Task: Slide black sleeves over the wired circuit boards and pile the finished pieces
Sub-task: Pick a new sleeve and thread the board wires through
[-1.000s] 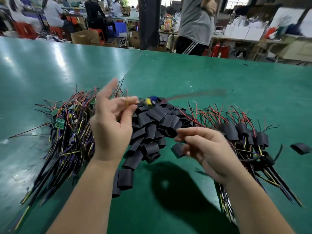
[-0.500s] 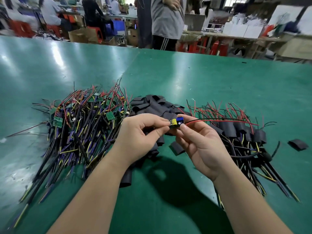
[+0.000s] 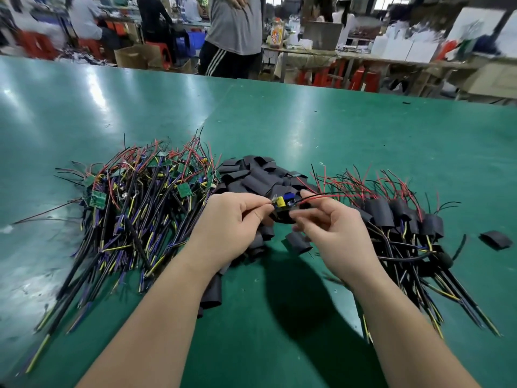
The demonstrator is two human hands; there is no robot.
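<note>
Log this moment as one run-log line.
step: sleeving | left hand: pinches circuit board | right hand: holds black sleeve | finished pile: right side

glossy green table [image 3: 335,141], matt sleeves [image 3: 257,180]

A: What colour is the table [image 3: 363,135]?
B: Deep green, with pale glare streaks toward its far left corner.
A: And the heap of boards [image 3: 140,205] by the left edge?
B: Green boards, tangled in red, black, yellow and purple wires.
A: The loose sleeves [image 3: 260,177] in the middle?
B: Black, like the lone sleeve [image 3: 493,239] near the right edge.
A: The finished pile [image 3: 405,219]?
B: Black sleeves, red and black wires, yellow-tipped black leads.
A: The small board [image 3: 284,201] held up?
B: A yellow part, a blue part, a red wire [image 3: 335,195] trailing off.
A: Beyond the far edge?
B: A grey shirt [image 3: 235,23], black trousers [image 3: 215,63] with white stripes, red stools [image 3: 361,78].
</note>
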